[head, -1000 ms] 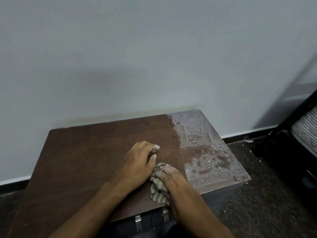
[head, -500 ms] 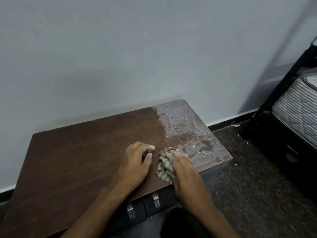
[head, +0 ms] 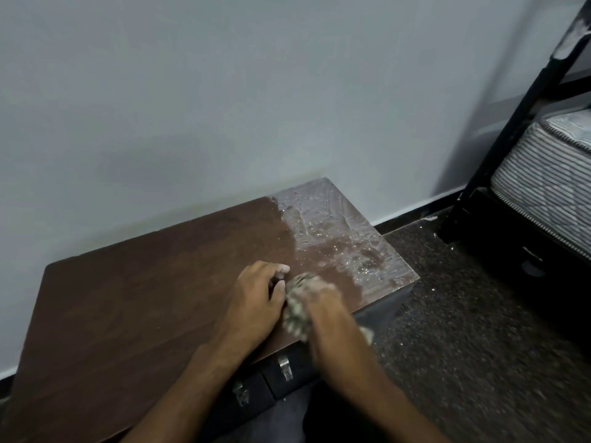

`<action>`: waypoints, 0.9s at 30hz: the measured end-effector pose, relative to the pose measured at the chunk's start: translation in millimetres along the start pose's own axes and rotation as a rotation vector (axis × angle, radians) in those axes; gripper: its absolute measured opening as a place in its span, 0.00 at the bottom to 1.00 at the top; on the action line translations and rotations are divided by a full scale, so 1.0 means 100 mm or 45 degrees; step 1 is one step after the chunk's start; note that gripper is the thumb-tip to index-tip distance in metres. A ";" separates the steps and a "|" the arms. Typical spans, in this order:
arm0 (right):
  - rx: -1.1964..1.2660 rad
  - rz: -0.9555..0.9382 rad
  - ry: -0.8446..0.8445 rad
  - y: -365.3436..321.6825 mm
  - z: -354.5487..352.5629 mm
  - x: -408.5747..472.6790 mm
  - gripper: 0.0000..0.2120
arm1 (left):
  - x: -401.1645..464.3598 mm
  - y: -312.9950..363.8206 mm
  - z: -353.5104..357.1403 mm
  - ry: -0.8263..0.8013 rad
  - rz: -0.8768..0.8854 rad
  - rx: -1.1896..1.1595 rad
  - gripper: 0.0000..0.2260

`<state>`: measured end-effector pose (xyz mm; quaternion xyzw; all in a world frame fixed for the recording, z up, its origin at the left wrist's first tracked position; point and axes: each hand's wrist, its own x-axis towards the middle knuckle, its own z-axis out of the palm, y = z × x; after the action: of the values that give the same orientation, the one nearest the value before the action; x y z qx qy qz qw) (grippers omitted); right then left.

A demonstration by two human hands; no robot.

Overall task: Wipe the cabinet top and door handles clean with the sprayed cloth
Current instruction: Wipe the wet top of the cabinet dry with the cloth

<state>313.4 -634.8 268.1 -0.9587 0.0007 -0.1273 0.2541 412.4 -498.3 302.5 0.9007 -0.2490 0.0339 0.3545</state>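
A low cabinet with a dark brown wooden top (head: 128,302) stands against the wall. The right end of the top (head: 335,231) is grey with dust and glistening droplets. My right hand (head: 323,302) presses a crumpled striped cloth (head: 297,318) onto the top near its front edge; the hand is motion-blurred. Just left of the cloth, my left hand (head: 256,302) rests flat on the wood with curled fingers and holds nothing. Two metal door handles (head: 284,367) (head: 241,394) show on the dark front below my wrists.
A pale wall rises right behind the cabinet. A dark speckled floor (head: 463,330) lies to the right. A black bed frame (head: 499,139) with a striped mattress (head: 550,174) stands at the far right.
My right hand with the cloth has slid back toward the front edge after reaching the dusty patch. The left hand stays put. The camera has turned right, showing more of the bed.
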 end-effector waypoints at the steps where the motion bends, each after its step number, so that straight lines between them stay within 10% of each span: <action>1: 0.033 -0.120 -0.048 -0.10 0.04 -0.10 0.22 | 0.01 0.01 0.01 -0.005 -0.005 -0.010 0.11; 11: -0.080 0.260 0.098 0.38 -0.18 0.34 0.21 | 0.00 -0.03 -0.11 -0.047 0.003 0.027 0.11; 16: 0.004 -0.207 -0.099 -0.12 0.01 0.02 0.22 | 0.07 -0.01 -0.02 -0.028 0.001 -0.007 0.12; 22: -0.081 0.162 0.024 0.48 -0.15 0.72 0.23 | 0.06 -0.10 -0.13 -0.042 -0.011 0.001 0.12; 27: -0.003 -0.141 -0.102 -0.03 0.07 0.42 0.23 | 0.21 -0.12 -0.11 -0.021 -0.033 -0.004 0.13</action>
<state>355.7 -631.2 273.8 -0.9620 -0.0624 -0.1026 0.2454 437.7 -492.3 308.4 0.9035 -0.2403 0.0215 0.3543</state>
